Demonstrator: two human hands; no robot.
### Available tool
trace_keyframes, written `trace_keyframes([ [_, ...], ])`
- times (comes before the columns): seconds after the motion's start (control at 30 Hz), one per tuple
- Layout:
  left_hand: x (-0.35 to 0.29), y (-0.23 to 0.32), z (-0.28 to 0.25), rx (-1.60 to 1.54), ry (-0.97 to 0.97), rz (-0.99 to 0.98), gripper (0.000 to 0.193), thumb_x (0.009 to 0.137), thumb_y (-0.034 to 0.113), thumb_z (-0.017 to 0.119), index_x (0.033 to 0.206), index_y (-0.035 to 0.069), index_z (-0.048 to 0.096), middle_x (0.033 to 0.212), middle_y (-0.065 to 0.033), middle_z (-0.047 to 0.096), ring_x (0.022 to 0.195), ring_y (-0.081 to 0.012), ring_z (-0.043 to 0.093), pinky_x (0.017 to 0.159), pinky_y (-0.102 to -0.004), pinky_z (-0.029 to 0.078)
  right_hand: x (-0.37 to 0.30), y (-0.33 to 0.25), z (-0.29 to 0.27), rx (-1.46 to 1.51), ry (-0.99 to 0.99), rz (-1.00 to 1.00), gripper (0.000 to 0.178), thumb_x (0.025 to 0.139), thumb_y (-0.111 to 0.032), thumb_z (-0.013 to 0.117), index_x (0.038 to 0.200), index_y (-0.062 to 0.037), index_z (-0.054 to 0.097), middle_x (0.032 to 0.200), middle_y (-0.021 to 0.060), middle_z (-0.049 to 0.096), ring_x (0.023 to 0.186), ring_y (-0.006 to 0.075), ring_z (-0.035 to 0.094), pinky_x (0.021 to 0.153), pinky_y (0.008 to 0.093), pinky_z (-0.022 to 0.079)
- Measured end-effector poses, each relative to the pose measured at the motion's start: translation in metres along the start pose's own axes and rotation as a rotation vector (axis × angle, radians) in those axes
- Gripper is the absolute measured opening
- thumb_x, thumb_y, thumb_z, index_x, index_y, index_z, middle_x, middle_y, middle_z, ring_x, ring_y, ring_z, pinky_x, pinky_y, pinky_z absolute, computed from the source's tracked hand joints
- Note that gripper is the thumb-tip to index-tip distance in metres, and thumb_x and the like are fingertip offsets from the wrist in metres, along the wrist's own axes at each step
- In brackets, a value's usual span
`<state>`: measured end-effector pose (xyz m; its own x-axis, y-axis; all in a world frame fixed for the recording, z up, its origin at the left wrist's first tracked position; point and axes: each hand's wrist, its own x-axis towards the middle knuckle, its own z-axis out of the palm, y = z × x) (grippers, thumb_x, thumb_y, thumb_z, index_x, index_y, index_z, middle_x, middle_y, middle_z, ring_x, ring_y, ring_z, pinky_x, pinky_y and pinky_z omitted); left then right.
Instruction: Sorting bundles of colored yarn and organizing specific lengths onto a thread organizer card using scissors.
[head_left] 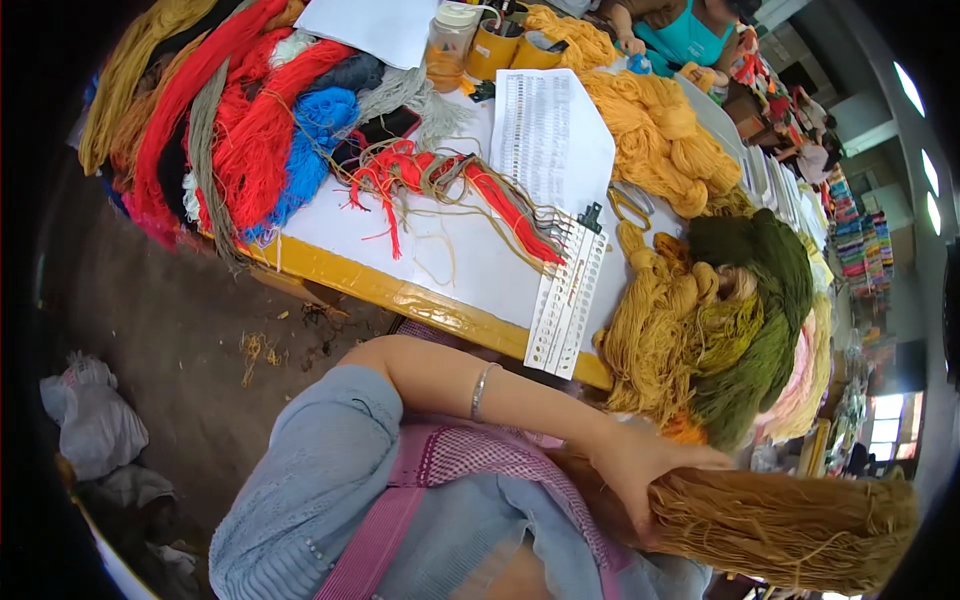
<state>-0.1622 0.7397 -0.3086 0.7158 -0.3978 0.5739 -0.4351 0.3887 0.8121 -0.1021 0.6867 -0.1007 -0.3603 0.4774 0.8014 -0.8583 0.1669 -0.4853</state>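
Presently, the left fingers [634, 490] wrap a brown yarn bundle [790, 522] at lower right, off the surface's [480, 288] front edge; the right hand is out of view. Loose strands could snag the green hank [765, 315]; lifting the forearm [530, 400] could knock the edge-crossing punched card [568, 300]. Floor [215, 310] at left offers room.

No words or numbers can be read: the white sheet [548, 135] on the counter [408, 272] carries dense rows and columns of small print (far too fine to make out), and the white hole-punched card [567, 300] bears tiny, illegible marks.
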Motion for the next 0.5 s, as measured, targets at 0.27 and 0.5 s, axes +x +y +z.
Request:
trace_keyframes([
  [0.27, -0.047, 0.04, 0.015, 0.06, 0.035, -0.169, 0.098, 0.073, 0.022, 0.082, 0.149, 0.004, 0.023, 0.139, -0.0193, 0.049, 0.127, -0.0306, 0.05, 0.106, -0.0364, 0.039, -0.028, 0.053, 0.027, -0.23, 0.469, -0.071, 0.037, 0.096, -0.015, 0.036, 0.12, 0.003, 0.058, 0.122, 0.0144, 0.06, 0.114, 0.0249, 0.057, 0.1, 0.036, 0.044],
  [0.5, -0.079, 0.039, 0.023, 0.44, 0.235, -0.047, 0.059, 0.079, 0.025, 0.073, 0.129, 0.0, 0.053, 0.111, -0.0209, 0.065, 0.104, -0.0374, 0.062, 0.088, -0.0407, 0.049, -0.049, 0.089, 0.03, -0.383, 0.844, -0.131, 0.036, 0.097, -0.021, 0.041, 0.12, 0.0018, 0.057, 0.121, 0.0119, 0.06, 0.11, 0.0226, 0.058, 0.096, 0.0338, 0.046],
])
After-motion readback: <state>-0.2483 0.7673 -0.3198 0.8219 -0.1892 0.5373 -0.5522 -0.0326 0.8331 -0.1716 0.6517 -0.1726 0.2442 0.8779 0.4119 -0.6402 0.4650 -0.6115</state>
